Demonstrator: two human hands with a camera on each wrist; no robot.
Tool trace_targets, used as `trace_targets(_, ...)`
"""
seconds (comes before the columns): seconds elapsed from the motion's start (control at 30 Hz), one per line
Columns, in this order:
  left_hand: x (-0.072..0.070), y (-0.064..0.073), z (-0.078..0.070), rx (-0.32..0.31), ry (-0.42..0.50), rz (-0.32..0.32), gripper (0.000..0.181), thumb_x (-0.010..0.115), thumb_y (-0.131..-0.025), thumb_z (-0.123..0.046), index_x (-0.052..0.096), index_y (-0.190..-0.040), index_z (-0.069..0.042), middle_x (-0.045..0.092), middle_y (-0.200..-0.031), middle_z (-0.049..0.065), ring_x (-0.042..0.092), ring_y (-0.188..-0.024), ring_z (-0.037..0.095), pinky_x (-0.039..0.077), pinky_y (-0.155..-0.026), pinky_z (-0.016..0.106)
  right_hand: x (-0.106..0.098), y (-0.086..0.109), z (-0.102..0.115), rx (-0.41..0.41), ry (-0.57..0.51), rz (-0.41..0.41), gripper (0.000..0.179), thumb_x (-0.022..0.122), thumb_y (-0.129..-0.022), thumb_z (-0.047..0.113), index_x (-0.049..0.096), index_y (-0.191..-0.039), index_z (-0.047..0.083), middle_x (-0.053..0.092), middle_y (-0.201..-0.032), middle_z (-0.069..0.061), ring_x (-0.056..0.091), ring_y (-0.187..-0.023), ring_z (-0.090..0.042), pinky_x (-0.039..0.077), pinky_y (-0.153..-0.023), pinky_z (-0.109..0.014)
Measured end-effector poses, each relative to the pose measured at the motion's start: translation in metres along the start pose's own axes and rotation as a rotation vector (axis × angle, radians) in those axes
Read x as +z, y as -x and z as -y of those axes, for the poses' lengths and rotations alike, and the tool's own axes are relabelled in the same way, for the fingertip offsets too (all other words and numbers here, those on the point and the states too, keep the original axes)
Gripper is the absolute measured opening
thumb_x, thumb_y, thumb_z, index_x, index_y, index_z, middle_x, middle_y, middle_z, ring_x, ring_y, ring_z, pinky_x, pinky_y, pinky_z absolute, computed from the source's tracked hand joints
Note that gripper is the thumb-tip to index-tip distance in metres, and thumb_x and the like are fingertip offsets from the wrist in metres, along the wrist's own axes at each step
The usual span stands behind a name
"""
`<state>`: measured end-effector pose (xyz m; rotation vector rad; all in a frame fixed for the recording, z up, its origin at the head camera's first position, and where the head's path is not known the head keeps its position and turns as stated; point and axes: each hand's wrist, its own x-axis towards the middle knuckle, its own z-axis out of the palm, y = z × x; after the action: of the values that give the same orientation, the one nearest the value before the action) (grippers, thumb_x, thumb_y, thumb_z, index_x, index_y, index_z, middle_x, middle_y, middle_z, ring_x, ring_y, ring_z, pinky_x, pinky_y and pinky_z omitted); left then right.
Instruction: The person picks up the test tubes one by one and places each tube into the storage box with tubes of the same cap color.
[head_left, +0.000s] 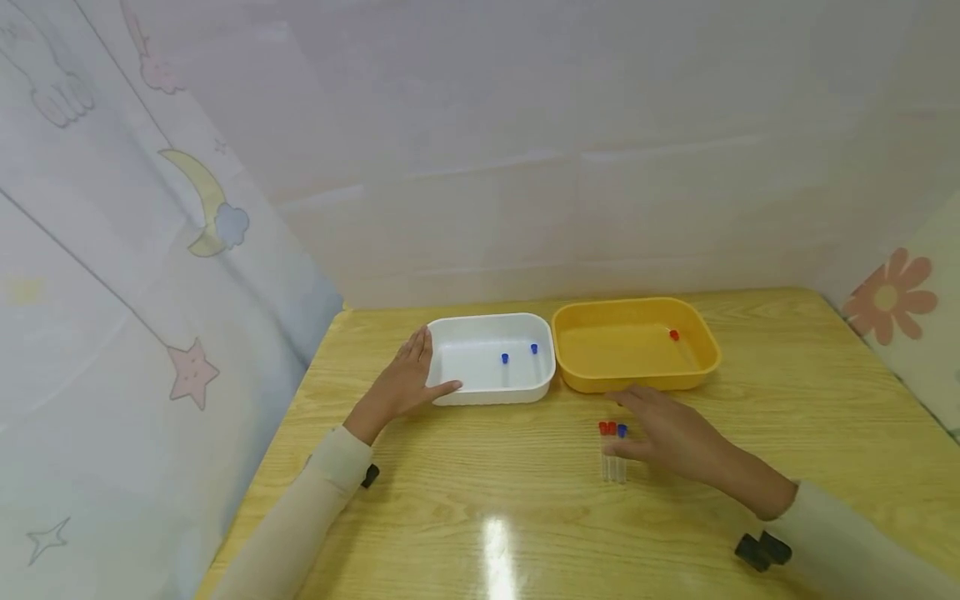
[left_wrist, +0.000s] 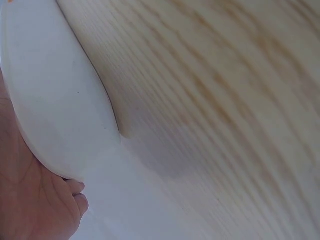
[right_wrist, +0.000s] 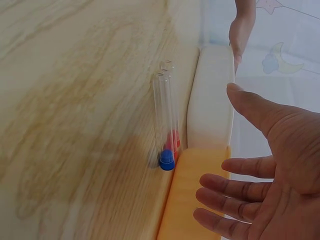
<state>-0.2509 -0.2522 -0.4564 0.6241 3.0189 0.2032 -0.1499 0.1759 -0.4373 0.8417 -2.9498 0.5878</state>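
My left hand point(head_left: 405, 375) rests on the left end of the white tray point(head_left: 491, 398), its thumb along the front rim. Two blue-capped tubes, with caps such as the blue cap point(head_left: 505, 358), lie inside that tray. My right hand point(head_left: 667, 433) hovers with spread fingers just over three clear test tubes point(head_left: 613, 468) lying side by side on the table. Two have red caps point(head_left: 603, 427) and one has a blue cap point(right_wrist: 167, 161). In the right wrist view nothing is between the right thumb and fingers.
A yellow tray point(head_left: 600, 385) stands against the white one on its right. One red-capped tube point(head_left: 674, 335) lies in it. The wooden table point(head_left: 420, 517) meets a draped backdrop point(head_left: 525, 208) behind and at the sides.
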Motion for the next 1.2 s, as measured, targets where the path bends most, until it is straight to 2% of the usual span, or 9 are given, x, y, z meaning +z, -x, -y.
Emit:
trace_targets(0.2,0.000,0.001,0.001,0.007,-0.001,-0.009,0.114,0.040,-0.094,-0.079,-0.001,-0.158,0.006,-0.001,-0.167,0.024,0.001,-0.156,0.035,0.008,-0.124,0.047,0.002,0.003,-0.004,-0.026,0.021,-0.020,0.081,0.081,-0.081,0.052,0.058,-0.139,0.000,0.063,-0.131,-0.019,0.062,-0.117,-0.039,0.056,-0.087,-0.053)
trace_targets(0.47,-0.002,0.001,0.001,0.006,0.007,-0.004,0.114,0.039,-0.094,-0.079,0.000,-0.159,0.006,-0.002,-0.168,0.024,-0.001,-0.156,0.034,0.008,-0.124,0.048,0.002,0.006,-0.008,-0.024,0.020,-0.022,0.083,0.080,-0.081,0.056,0.056,-0.141,0.003,0.061,-0.135,-0.019,0.060,-0.120,-0.041,0.056,-0.087,-0.055)
trace_targets(0.63,-0.002,0.001,0.000,0.001,0.013,0.001,0.114,0.041,-0.094,-0.078,0.000,-0.158,0.006,-0.004,-0.167,0.023,-0.001,-0.156,0.034,0.007,-0.124,0.047,0.003,0.010,-0.011,-0.006,0.023,-0.004,0.087,0.081,-0.079,0.055,0.055,-0.143,0.002,0.058,-0.138,-0.022,0.056,-0.124,-0.044,0.055,-0.087,-0.057)
trace_targets(0.87,0.001,0.001,0.003,-0.014,0.005,0.029,0.116,0.034,-0.092,-0.083,-0.006,-0.159,0.002,-0.007,-0.168,0.021,-0.009,-0.155,0.028,0.005,-0.125,0.045,0.007,0.014,-0.013,0.011,0.043,0.015,0.091,0.081,-0.077,0.059,0.056,-0.142,0.000,0.056,-0.138,-0.025,0.056,-0.124,-0.044,0.056,-0.085,-0.056)
trace_targets(1.2,-0.002,0.002,0.001,0.004,0.016,0.002,0.116,0.039,-0.093,-0.081,0.001,-0.159,0.006,-0.003,-0.168,0.023,-0.003,-0.156,0.033,0.008,-0.124,0.048,0.016,0.018,-0.017,0.041,0.028,0.070,0.097,0.079,-0.074,0.066,0.056,-0.140,-0.001,0.059,-0.133,-0.024,0.058,-0.120,-0.043,0.055,-0.085,-0.057)
